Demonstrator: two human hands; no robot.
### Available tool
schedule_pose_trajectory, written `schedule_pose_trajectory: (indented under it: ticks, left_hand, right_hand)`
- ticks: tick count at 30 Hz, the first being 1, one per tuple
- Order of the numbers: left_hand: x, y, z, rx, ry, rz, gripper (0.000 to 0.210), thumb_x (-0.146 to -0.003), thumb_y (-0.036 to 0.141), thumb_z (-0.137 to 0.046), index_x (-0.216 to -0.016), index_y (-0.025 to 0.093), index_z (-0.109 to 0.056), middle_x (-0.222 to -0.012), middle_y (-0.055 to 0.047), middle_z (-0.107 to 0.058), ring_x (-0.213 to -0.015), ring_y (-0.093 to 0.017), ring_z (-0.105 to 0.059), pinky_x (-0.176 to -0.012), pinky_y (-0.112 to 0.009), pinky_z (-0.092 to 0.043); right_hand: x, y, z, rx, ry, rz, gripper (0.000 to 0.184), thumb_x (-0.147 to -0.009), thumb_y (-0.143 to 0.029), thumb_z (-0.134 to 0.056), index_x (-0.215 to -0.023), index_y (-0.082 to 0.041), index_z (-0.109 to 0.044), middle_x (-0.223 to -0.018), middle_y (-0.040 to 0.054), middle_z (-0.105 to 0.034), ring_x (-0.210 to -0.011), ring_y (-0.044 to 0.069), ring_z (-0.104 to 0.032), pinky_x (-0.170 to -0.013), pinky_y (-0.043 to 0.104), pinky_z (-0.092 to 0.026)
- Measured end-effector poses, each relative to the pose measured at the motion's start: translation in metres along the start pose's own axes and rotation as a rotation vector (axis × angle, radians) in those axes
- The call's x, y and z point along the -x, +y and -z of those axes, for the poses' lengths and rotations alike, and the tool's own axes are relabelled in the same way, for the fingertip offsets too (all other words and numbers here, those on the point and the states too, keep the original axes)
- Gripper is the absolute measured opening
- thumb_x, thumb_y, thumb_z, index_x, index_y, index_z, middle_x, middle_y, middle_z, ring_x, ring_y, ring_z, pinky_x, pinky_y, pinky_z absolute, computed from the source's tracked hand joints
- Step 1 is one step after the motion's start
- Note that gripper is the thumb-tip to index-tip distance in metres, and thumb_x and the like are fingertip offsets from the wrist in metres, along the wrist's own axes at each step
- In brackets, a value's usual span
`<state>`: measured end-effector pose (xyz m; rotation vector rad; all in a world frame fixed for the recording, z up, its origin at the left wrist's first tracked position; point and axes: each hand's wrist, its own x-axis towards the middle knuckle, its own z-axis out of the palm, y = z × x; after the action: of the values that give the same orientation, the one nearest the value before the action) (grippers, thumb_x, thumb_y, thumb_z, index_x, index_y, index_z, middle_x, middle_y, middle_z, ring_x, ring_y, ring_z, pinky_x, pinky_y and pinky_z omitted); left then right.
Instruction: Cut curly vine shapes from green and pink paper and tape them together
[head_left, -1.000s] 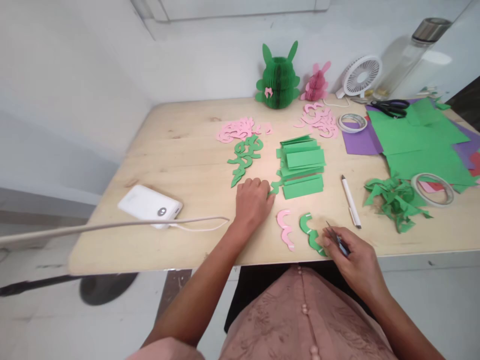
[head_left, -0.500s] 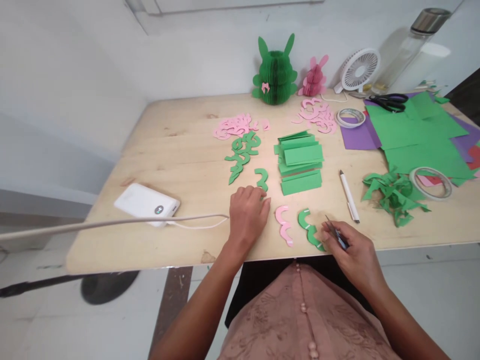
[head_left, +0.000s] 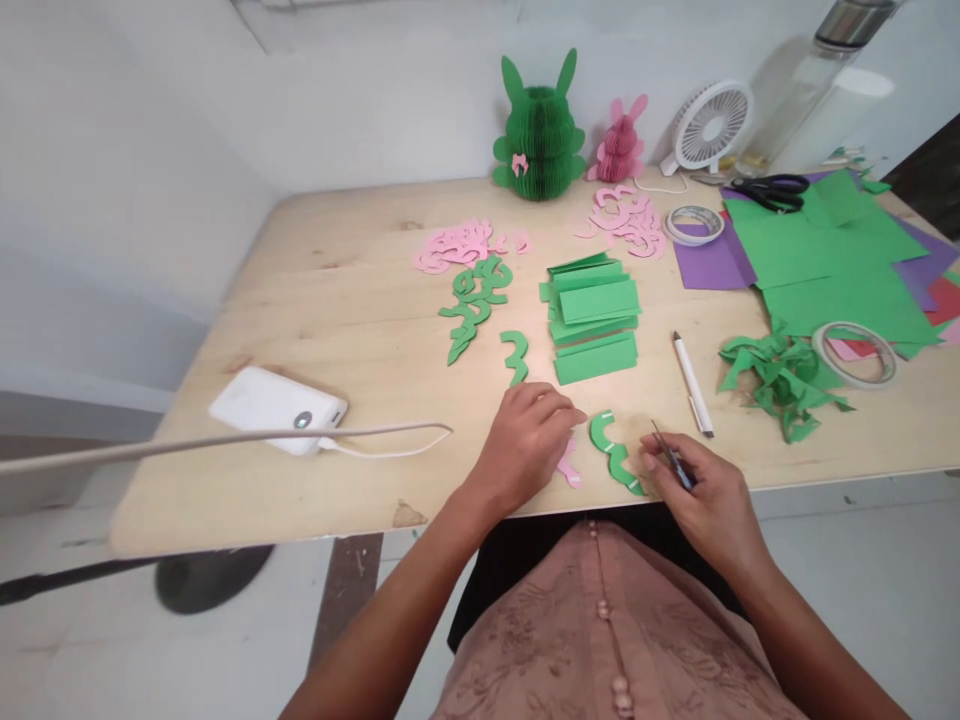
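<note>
Fingers of your right hand (head_left: 709, 490) clasp a slim, dark, pointed tool (head_left: 679, 468) as your left hand (head_left: 529, 448), grip unclear, partly covers a pink scalloped paper strip (head_left: 571, 468), lower centre: positioning, apparently, next calling for a light touch.

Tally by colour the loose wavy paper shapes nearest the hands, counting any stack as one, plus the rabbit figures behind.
Green wavy shapes: 2
Pink wavy shape, partly hidden by the left hand: 1
Green rabbit figure: 1
Pink rabbit figure: 1
Total: 5
</note>
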<state>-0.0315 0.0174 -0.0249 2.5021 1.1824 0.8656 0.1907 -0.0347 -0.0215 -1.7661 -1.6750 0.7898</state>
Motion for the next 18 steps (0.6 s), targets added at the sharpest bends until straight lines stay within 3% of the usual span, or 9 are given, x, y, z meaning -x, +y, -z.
schedule_pose_trajectory:
  ticks: [6, 13, 18]
  left_hand:
    - [-0.011, 0.000, 0.000, -0.019, -0.080, -0.073, 0.020, -0.093, 0.018, -0.047, -0.097, 0.020, -0.066, -0.098, -0.006, -0.070, -0.100, -0.021, -0.057, -0.091, -0.039, -0.041]
    - [-0.007, -0.010, 0.016, 0.023, 0.102, 0.104, 0.016, -0.092, 0.018, -0.049, -0.084, 0.019, -0.063, -0.084, -0.004, -0.069, -0.088, -0.019, -0.060, -0.086, -0.037, -0.046]
    - [0.001, -0.007, 0.010, 0.053, 0.069, 0.099, 0.016, -0.091, 0.018, -0.049, -0.084, 0.020, -0.063, -0.083, -0.003, -0.069, -0.085, -0.018, -0.061, -0.085, -0.037, -0.047]
  right_hand:
    - [-0.001, -0.001, 0.002, 0.022, 0.014, 0.004, 0.026, -0.085, -0.040, -0.057, -0.093, -0.019, -0.070, -0.086, 0.0041, -0.074, -0.070, 0.018, -0.067, -0.061, 0.026, -0.052]
    - [-0.001, -0.001, 0.003, 0.033, 0.037, -0.010, 0.027, -0.084, -0.042, -0.056, -0.090, -0.020, -0.071, -0.078, 0.0032, -0.073, -0.062, 0.017, -0.064, -0.056, 0.025, -0.051]
    - [-0.001, -0.001, 0.003, 0.020, 0.032, -0.009, 0.028, -0.084, -0.043, -0.056, -0.090, -0.020, -0.071, -0.081, 0.0037, -0.074, -0.065, 0.018, -0.066, -0.058, 0.026, -0.052]
